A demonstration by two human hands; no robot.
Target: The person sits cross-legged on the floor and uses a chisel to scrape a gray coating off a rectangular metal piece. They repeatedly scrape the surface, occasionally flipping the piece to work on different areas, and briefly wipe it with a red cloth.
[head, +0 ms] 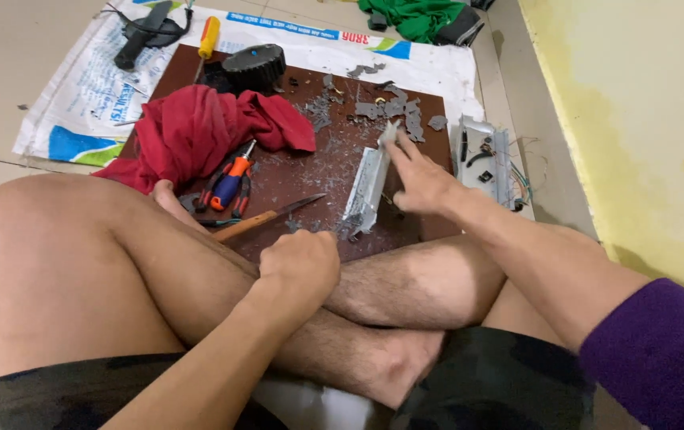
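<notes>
Right hand: right hand (422, 181), centre right of frame, fingers loosely spread, fingertips resting on the upper end of the strip (367, 189).
Left hand: left hand (300, 263), lower centre, curled into a fist at the board (310, 171) edge; whether it grips anything cannot be told.
Strip: long, pale grey, flaking; lies centre frame on the board.
Board: dark brown, flat, littered with grey chips.
Knife: knife (266, 217), wooden handle, just left of the strip.
Cloth: cloth (199, 127), red, crumpled, upper left.

The red cloth (199, 131) hides part of the brown board (294, 171), and the green cloth (414, 16) is cut off by the top edge.
</notes>
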